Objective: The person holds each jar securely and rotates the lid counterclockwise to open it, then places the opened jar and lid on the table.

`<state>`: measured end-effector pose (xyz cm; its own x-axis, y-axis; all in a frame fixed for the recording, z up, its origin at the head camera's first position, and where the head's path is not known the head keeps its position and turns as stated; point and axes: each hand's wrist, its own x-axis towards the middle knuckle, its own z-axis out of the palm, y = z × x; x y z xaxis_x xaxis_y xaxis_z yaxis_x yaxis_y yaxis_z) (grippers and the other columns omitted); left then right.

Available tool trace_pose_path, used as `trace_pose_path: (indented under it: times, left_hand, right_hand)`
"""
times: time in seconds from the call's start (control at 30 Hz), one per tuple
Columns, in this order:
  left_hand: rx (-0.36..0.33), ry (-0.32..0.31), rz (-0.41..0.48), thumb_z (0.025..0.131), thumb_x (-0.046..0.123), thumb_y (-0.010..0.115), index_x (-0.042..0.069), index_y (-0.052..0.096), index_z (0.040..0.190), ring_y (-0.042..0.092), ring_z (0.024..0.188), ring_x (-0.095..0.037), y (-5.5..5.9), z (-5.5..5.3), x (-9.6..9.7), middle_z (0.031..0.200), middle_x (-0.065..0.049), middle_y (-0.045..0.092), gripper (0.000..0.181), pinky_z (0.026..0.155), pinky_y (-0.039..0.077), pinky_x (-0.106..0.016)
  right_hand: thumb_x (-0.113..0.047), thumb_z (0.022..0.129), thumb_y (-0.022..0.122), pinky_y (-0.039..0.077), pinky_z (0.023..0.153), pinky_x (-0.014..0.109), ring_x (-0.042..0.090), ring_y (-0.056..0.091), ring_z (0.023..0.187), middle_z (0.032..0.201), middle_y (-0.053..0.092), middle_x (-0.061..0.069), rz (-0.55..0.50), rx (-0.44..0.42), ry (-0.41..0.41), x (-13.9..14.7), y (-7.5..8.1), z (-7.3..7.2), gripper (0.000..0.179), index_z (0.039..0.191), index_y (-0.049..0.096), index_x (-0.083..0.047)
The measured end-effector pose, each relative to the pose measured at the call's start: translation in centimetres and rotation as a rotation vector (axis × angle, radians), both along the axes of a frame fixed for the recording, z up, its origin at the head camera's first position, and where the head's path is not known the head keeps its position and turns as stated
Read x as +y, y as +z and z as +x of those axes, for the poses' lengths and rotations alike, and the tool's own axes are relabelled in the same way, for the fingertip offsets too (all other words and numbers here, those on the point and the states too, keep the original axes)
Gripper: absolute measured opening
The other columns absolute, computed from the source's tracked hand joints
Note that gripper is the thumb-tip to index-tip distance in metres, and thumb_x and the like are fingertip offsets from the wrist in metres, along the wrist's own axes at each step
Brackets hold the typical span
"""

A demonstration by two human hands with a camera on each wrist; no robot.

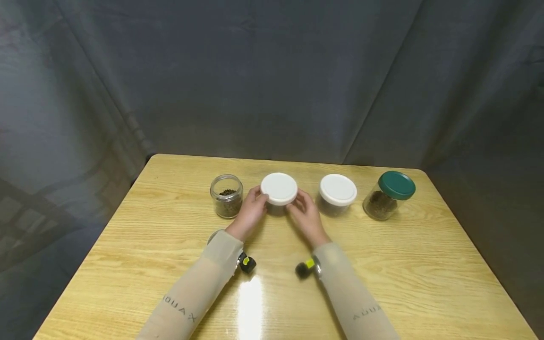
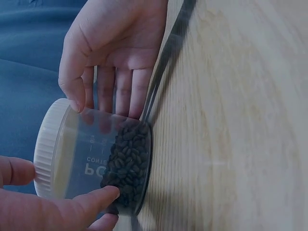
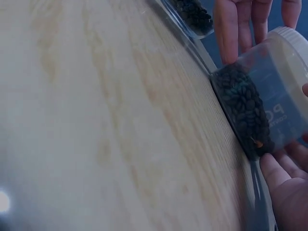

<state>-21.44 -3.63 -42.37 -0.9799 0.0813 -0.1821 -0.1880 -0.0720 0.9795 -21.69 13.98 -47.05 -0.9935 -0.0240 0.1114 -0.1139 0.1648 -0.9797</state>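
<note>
Both hands hold a clear plastic jar with a white screw lid (image 1: 278, 187), upright on the table near its back edge. Dark seed-like pieces (image 2: 127, 161) fill its lower part. My left hand (image 1: 251, 211) grips the jar's left side, the thumb up at the lid and a fingertip on the clear wall (image 2: 84, 154). On the opposite side my right hand (image 1: 307, 218) holds it between thumb and fingers; its fingers (image 2: 122, 91) show through the wall in the left wrist view. Close by my left hand stands a lidless glass jar (image 1: 226, 208) with dark grains.
To the right stand a second white-lidded jar (image 1: 337, 190) and, farther along, a green-lidded jar (image 1: 396, 185) with brown contents. A round rim (image 1: 215, 234) shows partly from under the left sleeve. Dark curtains (image 1: 263, 94) hang behind the wooden table (image 1: 425, 264).
</note>
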Motion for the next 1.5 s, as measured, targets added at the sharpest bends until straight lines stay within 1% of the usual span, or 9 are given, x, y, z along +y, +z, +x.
trace_pose_path:
  times: [0.27, 0.5, 0.67, 0.77, 0.9, 1.03, 1.17, 1.33, 1.5]
  left_hand:
    - [0.017, -0.010, -0.001, 0.104, 0.014, 0.044, -0.009, 0.022, 0.154, 0.033, 0.145, -0.042, 0.0, 1.0, 0.0, 0.161, -0.028, 0.024, 0.059, 0.118, 0.036, -0.050]
    - [0.031, -0.023, 0.043, 0.103, 0.008, 0.044, -0.010, 0.021, 0.153, 0.035, 0.143, -0.046, -0.2, 2.0, 0.2, 0.159, -0.030, 0.025, 0.058, 0.118, 0.034, -0.052]
    - [0.032, -0.026, 0.033, 0.101, 0.008, 0.045, -0.010, 0.021, 0.153, 0.033, 0.144, -0.044, -0.1, 3.0, 0.2, 0.159, -0.029, 0.024, 0.060, 0.118, 0.033, -0.053]
    - [0.036, -0.029, 0.033, 0.101, 0.008, 0.045, -0.011, 0.019, 0.153, 0.031, 0.145, -0.045, -0.2, 3.5, 0.1, 0.159, -0.030, 0.023, 0.061, 0.118, 0.032, -0.055]
    - [0.036, -0.047, 0.040, 0.101, 0.008, 0.044, -0.008, 0.014, 0.155, 0.027, 0.147, -0.045, -0.1, 4.0, -0.3, 0.161, -0.030, 0.019, 0.063, 0.119, 0.029, -0.057]
    - [0.053, -0.064, 0.026, 0.101, 0.007, 0.045, -0.004, 0.014, 0.156, 0.026, 0.148, -0.044, -0.1, 4.5, -0.6, 0.160, -0.029, 0.021, 0.065, 0.119, 0.029, -0.058]
    - [0.063, -0.066, 0.004, 0.100, 0.009, 0.048, -0.002, 0.017, 0.157, 0.028, 0.147, -0.043, -0.1, 5.0, -0.6, 0.160, -0.028, 0.024, 0.065, 0.119, 0.030, -0.055]
    - [0.068, -0.059, -0.020, 0.098, 0.009, 0.051, -0.004, 0.019, 0.154, 0.031, 0.145, -0.044, -0.1, 5.2, -0.6, 0.158, -0.029, 0.024, 0.066, 0.118, 0.033, -0.054]
    - [0.071, -0.063, -0.047, 0.096, 0.010, 0.053, -0.003, 0.019, 0.155, 0.031, 0.146, -0.042, -0.1, 5.2, -1.0, 0.160, -0.027, 0.024, 0.069, 0.118, 0.035, -0.049]
  right_hand:
    - [-0.005, 0.095, 0.067, 0.034, 0.119, 0.049, 0.039, 0.044, 0.140, 0.150, 0.047, 0.023, 0.016, 0.018, 0.030, 0.4, 0.5, 1.0, 0.061, 0.149, 0.041, 0.001]
    - [-0.008, 0.093, 0.070, 0.039, 0.116, 0.047, 0.037, 0.047, 0.138, 0.148, 0.049, 0.021, 0.055, 0.023, 0.049, 1.1, 0.4, 2.0, 0.060, 0.147, 0.043, 0.000]
    - [-0.007, 0.092, 0.073, 0.041, 0.115, 0.046, 0.036, 0.049, 0.136, 0.146, 0.052, 0.020, 0.052, 0.014, 0.069, 1.6, 0.2, 2.5, 0.059, 0.145, 0.046, -0.002]
    - [-0.009, 0.092, 0.074, 0.040, 0.115, 0.047, 0.036, 0.049, 0.136, 0.146, 0.051, 0.020, 0.045, 0.002, 0.095, 1.8, 0.2, 2.6, 0.060, 0.145, 0.045, -0.001]
    - [-0.012, 0.091, 0.075, 0.041, 0.115, 0.045, 0.034, 0.049, 0.136, 0.146, 0.052, 0.018, 0.058, -0.020, 0.114, 2.0, 0.1, 2.9, 0.062, 0.145, 0.046, -0.003]
    - [-0.011, 0.090, 0.076, 0.044, 0.112, 0.044, 0.033, 0.051, 0.134, 0.146, 0.053, 0.017, 0.059, -0.034, 0.128, 2.1, 0.2, 3.1, 0.063, 0.145, 0.046, -0.004]
    - [-0.012, 0.089, 0.077, 0.046, 0.110, 0.042, 0.033, 0.052, 0.133, 0.146, 0.053, 0.016, 0.047, -0.027, 0.142, 2.4, 0.1, 3.3, 0.064, 0.145, 0.046, -0.005]
    - [-0.012, 0.089, 0.077, 0.047, 0.110, 0.040, 0.033, 0.052, 0.133, 0.146, 0.053, 0.016, 0.029, -0.032, 0.159, 2.8, -0.1, 3.5, 0.065, 0.146, 0.046, -0.005]
    - [-0.006, 0.086, 0.079, 0.047, 0.109, 0.036, 0.035, 0.050, 0.134, 0.146, 0.051, 0.019, 0.012, -0.035, 0.178, 2.8, -0.2, 3.5, 0.069, 0.147, 0.045, -0.003]
